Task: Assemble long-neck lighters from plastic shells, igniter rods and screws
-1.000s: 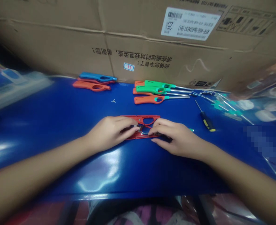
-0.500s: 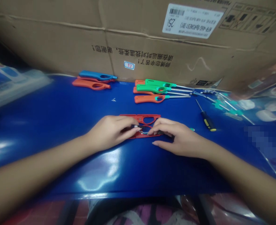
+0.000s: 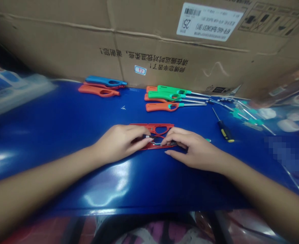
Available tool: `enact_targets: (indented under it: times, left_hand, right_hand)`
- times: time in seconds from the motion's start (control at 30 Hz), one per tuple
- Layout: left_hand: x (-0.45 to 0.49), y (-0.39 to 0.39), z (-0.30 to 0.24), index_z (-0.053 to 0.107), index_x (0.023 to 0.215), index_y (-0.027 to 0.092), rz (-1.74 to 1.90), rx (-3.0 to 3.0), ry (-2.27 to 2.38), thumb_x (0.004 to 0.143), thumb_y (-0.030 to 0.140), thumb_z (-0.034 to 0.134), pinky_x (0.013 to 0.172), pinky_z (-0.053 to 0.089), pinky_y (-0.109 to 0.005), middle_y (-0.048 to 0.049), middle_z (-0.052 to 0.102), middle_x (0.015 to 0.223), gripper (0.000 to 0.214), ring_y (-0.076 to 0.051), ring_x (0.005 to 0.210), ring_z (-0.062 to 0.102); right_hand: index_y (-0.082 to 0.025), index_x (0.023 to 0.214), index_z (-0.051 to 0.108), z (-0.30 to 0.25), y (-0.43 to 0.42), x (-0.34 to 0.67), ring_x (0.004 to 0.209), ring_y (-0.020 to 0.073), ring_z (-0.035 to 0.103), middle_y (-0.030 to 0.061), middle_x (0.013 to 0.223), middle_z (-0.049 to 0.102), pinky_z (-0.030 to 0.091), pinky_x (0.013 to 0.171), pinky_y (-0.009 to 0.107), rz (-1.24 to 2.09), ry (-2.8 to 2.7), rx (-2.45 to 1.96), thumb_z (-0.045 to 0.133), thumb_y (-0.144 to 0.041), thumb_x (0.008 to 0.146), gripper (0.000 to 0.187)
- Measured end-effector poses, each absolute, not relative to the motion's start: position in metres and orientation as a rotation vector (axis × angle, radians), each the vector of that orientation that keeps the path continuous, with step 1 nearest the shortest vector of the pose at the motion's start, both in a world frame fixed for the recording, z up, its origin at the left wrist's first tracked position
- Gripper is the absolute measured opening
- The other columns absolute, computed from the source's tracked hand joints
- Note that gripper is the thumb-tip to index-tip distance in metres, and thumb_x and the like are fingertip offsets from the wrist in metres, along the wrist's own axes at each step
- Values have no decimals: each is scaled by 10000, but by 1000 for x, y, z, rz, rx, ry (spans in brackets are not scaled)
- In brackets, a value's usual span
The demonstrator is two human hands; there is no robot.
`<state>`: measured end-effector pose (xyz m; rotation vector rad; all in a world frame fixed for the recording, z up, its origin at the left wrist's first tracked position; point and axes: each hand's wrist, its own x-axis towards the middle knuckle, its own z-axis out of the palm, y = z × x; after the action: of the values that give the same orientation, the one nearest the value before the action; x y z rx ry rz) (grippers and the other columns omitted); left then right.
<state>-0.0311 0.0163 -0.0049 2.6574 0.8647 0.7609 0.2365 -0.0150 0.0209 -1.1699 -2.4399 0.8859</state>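
Note:
Two red lighter shell halves lie one behind the other on the blue table. The rear half [image 3: 170, 127] shows its trigger opening; the front half [image 3: 145, 147] is partly under my fingers. My left hand [image 3: 119, 142] is closed, thumb and fingers pinching a small black part [image 3: 147, 136] with a thin wire over the front half. My right hand [image 3: 190, 147] bends its fingers over the right end of the front half, its thumb by the near edge. A metal piece under these fingers is mostly hidden. A bit of turquoise plastic [image 3: 208, 140] shows behind the right hand.
Behind stand assembled green and orange lighters [image 3: 162, 107] and, further left, blue and orange shells [image 3: 98, 90]. A screwdriver [image 3: 224, 130] lies right, near metal rods with turquoise parts [image 3: 252, 120]. A large cardboard box [image 3: 75, 51] closes off the back. Clear plastic [image 3: 24, 89] lies left.
Both hands stay almost where they were. The right fingertips and the wire under them have shifted only slightly.

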Motion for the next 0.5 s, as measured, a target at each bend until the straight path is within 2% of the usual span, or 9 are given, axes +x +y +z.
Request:
enact_targets:
  times: [0.17,0.3,0.5]
  left_hand:
    - [-30,16,-5,695,1046,173,767,2652,861,992,307,590,662,504,-219,-21,746,864,178,-138,742,698]
    - [-30,16,-4,699,1038,168,766,2651,859,991,298,588,665,509,-221,-23,746,857,177,-140,746,701]
    - [-29,16,-4,702,1025,171,773,2652,862,996,297,575,658,513,-217,-27,754,858,182,-135,733,701]
  right_hand:
    - [-236,1071,629,18,-17,232,1000,187,625,46,1122,645,483,818,312,701,-2514,-1213,612,-273,958,120]
    - [-217,1064,606,16,-18,229,917,190,631,53,1105,650,479,741,318,561,-2581,-1238,565,-336,991,146]
    - [-232,1041,644,13,-18,228,958,165,634,28,1055,672,478,823,301,702,-2459,-1174,608,-265,963,91]
